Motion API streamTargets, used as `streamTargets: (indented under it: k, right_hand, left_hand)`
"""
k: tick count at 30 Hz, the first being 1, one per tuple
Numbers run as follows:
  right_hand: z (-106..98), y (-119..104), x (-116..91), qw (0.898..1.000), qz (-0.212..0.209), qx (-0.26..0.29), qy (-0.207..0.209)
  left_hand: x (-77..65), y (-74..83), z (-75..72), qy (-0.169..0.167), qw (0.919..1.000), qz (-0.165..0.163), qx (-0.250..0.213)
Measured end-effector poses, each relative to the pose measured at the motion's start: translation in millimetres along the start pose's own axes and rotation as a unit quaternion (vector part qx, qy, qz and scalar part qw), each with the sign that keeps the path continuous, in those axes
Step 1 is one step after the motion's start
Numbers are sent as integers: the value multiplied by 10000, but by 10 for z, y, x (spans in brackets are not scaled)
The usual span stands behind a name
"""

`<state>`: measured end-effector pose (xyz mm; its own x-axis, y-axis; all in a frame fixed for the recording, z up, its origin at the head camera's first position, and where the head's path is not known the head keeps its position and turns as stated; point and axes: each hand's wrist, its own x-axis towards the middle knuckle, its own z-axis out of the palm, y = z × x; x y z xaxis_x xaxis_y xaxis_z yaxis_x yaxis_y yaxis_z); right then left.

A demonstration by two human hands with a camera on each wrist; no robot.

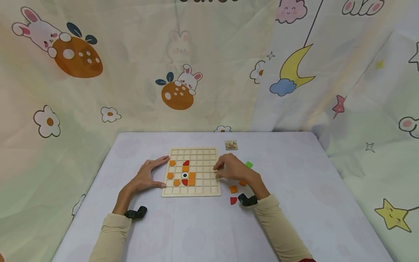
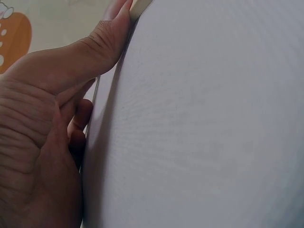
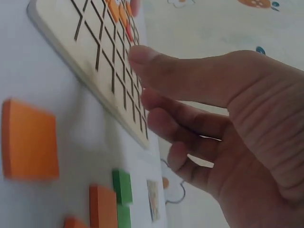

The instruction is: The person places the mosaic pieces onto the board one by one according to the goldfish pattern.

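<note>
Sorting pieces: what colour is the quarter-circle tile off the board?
The quarter-circle tile is red; best in head view.

Board [image 1: 206,183], tiles [image 1: 233,189], card [image 1: 231,145] on table [image 1: 190,229]

A small fabric-walled nook with a nursery look — whether it stands in a home, a classroom or a studio cannot be told. Pale, creased cloth [image 1: 222,98] hangs behind and at the sides, printed with cartoon rabbits [image 1: 188,78] hugging orange-brown fruit [image 1: 178,97], a yellow crescent moon [image 1: 289,65], flowers [image 1: 47,122] and a smiling star [image 1: 394,216]. Within it stands a white-covered desk [image 1: 196,233], with a gridded wooden board [image 1: 206,171] and small coloured pieces [image 1: 234,189] on top.
</note>
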<state>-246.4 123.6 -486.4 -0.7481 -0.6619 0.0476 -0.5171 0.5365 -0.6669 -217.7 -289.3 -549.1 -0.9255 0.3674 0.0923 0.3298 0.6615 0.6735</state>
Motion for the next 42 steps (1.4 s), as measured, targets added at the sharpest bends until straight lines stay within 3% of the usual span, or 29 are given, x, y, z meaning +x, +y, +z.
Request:
streamTargets:
  k: [8,15,27,42]
  right_hand:
    - [-123,107,-349,9976,414,-6,-549]
    - [-123,148,-546,9954,625,161,-710]
    - [-87,249,-624,9970,436,155,-613]
    - [-79,221,-560,9993,346,-21,-124]
  left_hand:
    - [-32,-18,9,1,9998,-165,98]
    - [-20,-15,17,-16,9999,-90,121]
    - [-23,-13,8,-7,9997,-104,223]
    - [20,-35,5,-11,9999,8,126]
